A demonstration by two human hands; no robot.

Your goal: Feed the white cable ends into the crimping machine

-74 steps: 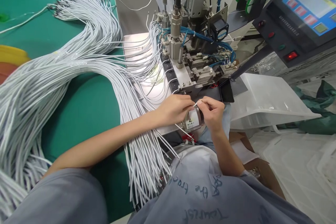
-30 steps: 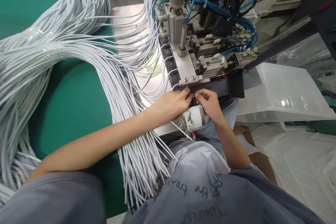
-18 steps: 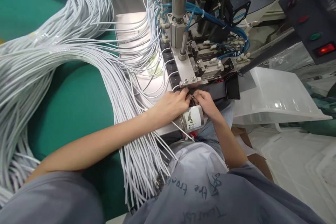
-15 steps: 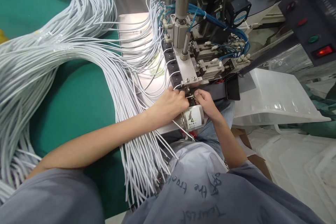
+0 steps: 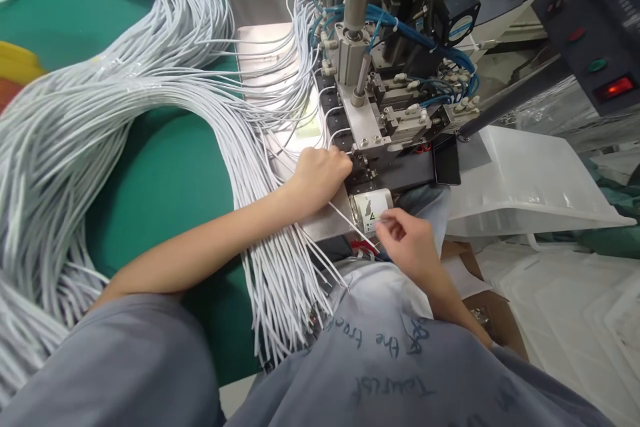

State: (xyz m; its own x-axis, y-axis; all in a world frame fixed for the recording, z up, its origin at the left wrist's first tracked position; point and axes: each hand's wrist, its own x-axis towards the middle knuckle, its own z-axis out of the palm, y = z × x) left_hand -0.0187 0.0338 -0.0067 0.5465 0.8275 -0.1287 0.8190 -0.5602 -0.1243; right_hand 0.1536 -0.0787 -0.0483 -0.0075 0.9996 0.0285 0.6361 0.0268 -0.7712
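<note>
My left hand is closed at the front end of a row of black clamp blocks on the machine, apparently round a white cable; its fingertips are hidden. A white cable end sticks out below that hand toward my lap. My right hand is in front of a small labelled container, its fingers curled with thumb and forefinger close together. Whatever is between them, if anything, is too small to make out. Several white cables run from the blocks into a large white cable bundle.
A metal press with air cylinders and blue tubes stands over the blocks. Right of it are a phone, a translucent plastic bin and a control box with a lit red switch. A green tabletop lies under the cables.
My right hand has left the clamp area and moved down and right, toward my body. My left hand stays closed by the blocks. The whole view has shifted slightly.
</note>
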